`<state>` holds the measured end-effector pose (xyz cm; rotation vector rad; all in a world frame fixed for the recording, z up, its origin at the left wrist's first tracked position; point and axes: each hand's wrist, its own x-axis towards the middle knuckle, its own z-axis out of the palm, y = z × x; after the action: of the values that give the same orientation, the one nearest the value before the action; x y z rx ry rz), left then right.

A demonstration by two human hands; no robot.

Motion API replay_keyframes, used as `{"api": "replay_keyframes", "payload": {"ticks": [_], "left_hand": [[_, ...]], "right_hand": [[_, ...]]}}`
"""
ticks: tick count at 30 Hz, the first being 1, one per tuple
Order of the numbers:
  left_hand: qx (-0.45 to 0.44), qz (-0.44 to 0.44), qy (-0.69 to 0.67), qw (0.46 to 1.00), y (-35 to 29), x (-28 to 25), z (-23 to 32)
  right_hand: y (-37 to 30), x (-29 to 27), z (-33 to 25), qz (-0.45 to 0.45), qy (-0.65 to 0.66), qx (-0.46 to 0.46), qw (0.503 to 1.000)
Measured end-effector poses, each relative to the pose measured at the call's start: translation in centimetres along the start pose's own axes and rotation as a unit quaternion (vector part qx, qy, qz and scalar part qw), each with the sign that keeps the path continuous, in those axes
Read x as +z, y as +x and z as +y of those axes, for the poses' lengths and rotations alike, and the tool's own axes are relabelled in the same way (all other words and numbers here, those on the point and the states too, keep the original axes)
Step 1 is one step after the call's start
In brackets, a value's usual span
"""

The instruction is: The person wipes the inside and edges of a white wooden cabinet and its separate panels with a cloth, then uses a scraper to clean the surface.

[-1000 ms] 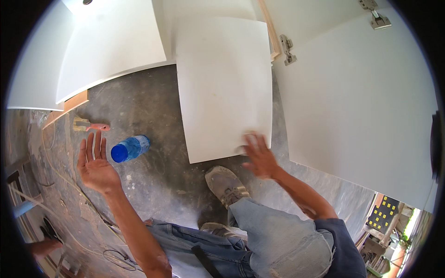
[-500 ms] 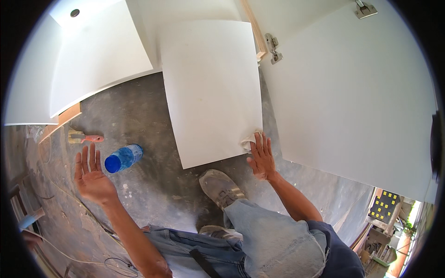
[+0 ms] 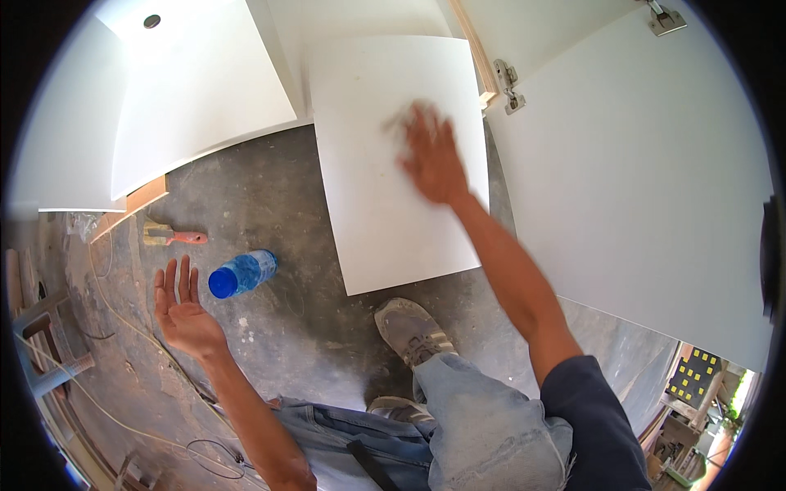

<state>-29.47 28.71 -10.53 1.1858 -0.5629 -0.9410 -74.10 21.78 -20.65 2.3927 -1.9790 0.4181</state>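
Observation:
A white panel (image 3: 393, 237) lies in front of me, its far end by the white cabinet. My right hand (image 3: 435, 159) is over the panel's upper middle, smeared by motion, palm down with the fingers somewhat spread. The white cloth it had under its fingers is mostly hidden now; only a greyish blur shows beside the fingertips. On the left, my left hand (image 3: 190, 315) is held open above the floor, palm up and holding nothing. Just beyond it lies a clear blue plastic bottle (image 3: 246, 272) with a blue cap, on its side. A brush with a red handle (image 3: 190, 237) lies farther off.
A white cabinet box (image 3: 205, 98) with a round hole stands at the far left. To the right is a large white door (image 3: 639, 188) with metal hinges (image 3: 509, 86). A cable (image 3: 147, 334) runs along the floor at left. My shoe (image 3: 412, 331) is near the panel's front edge.
My right hand has slid from the panel's near right corner up to its upper middle, and the cloth no longer shows at that corner. My left hand stays open. The view has shifted slightly.

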Motion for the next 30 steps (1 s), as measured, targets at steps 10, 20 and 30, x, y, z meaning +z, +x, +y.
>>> {"api": "replay_keyframes", "payload": {"ticks": [10, 20, 30], "left_hand": [[0.012, -0.001, -0.004, 1.0, 0.0, -0.4, 0.8], [0.005, -0.035, 0.007, 0.999, -0.5, 0.1, -0.2], [0.0, -0.033, 0.002, 0.999, -0.5, 0.1, -0.2]], "right_hand": [[-16.3, -0.8, -8.0, -0.244, 0.124, -0.109, 0.956], [-8.9, -1.1, -4.7, -0.081, 0.061, -0.005, 0.995], [-7.4, -0.4, -5.1, -0.121, 0.043, -0.128, 0.983]]}}
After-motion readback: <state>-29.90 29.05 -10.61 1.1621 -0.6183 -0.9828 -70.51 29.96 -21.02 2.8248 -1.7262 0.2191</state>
